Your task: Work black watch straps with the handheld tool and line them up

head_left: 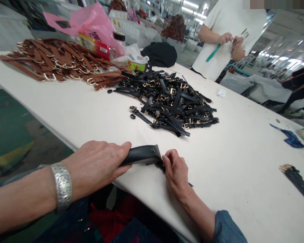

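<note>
My left hand [98,162], with a silver cuff on the wrist, is closed around a thick, smooth black piece, apparently a bundle of black leather straps [143,153]. Its wide end bends down toward my right hand [176,168]. The fingers of that hand are pinched at a small dark part of the straps by this end, largely hidden by the fingers. A thin dark tip shows behind the right wrist. Beyond both hands lies a heap of black straps [177,101] with gold buckles. Two small black loops [132,116] rest beside the heap.
Brown buckled straps [53,60] are piled at the far left, near a pink plastic bag [91,23], a jar and a black cap [159,54]. More black straps [299,184] lie at the right edge. Across the white table [233,135], a person [225,40] stands holding a green strip.
</note>
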The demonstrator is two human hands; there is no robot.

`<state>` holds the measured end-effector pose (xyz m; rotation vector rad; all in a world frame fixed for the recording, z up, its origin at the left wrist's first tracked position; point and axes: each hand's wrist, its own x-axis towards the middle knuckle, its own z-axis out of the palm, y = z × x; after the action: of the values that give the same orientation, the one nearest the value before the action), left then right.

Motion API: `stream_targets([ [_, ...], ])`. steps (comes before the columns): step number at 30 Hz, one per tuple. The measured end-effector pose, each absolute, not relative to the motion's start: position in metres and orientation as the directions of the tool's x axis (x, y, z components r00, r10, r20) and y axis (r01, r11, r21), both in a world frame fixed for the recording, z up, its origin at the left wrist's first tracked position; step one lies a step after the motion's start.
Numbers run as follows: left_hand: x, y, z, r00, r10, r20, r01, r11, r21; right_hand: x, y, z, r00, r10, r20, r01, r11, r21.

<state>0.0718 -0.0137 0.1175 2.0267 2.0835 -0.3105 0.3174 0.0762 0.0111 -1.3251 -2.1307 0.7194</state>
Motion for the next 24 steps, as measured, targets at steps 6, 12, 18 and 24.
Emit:
stream_targets([
  [6,0.085,0.001,0.127,-0.044,0.952,-0.304,0.999,0.036,-0.031,0.315,0.076,0.014,-0.362,0.92,0.149,0.52,0.332,-0.787],
  [12,0.071,-0.015,0.129,-0.065,0.935,-0.348,0.997,0.048,-0.057,0.315,0.074,0.015,-0.337,0.932,0.13,0.472,0.287,-0.834],
  [18,0.073,-0.018,0.128,-0.062,0.92,-0.388,0.996,0.032,-0.083,0.319,0.075,0.012,-0.369,0.921,0.125,0.479,0.303,-0.824],
  [24,0.092,0.005,0.142,-0.08,0.91,-0.406,0.993,0.037,-0.113,0.332,0.074,0.009,-0.463,0.845,0.266,0.465,0.487,-0.739],
])
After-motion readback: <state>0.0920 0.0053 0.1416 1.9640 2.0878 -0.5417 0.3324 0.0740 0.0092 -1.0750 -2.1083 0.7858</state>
